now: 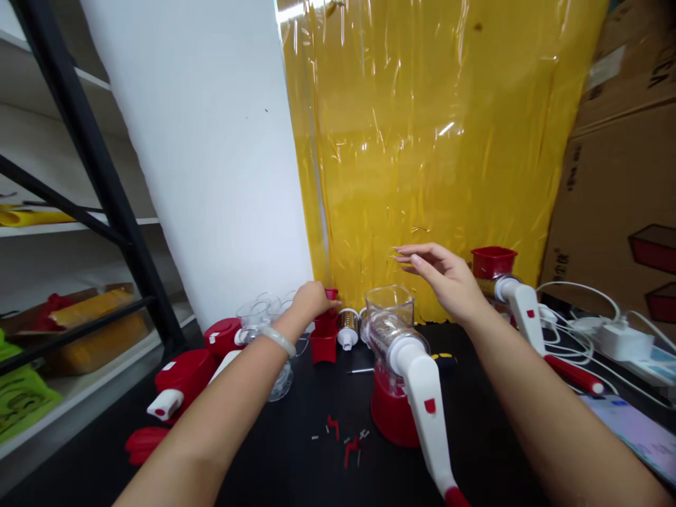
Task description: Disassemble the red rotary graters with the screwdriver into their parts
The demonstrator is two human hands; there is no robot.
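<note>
My left hand, with a pale bangle on its wrist, reaches to the back of the black table. Its fingers are closed at the top of a red food pusher; part of the grip is hidden behind the hand. Just below stands another red pusher, beside a metal grater drum. My right hand hovers with its fingers apart and nothing in them. Under it and to the left stands a rotary grater with a red base, a clear hopper and a white crank handle.
Small red parts and metal pins lie on the table. Red grater bases and clear housings stand at left. At right are another grater, white cables, a phone and a cardboard box.
</note>
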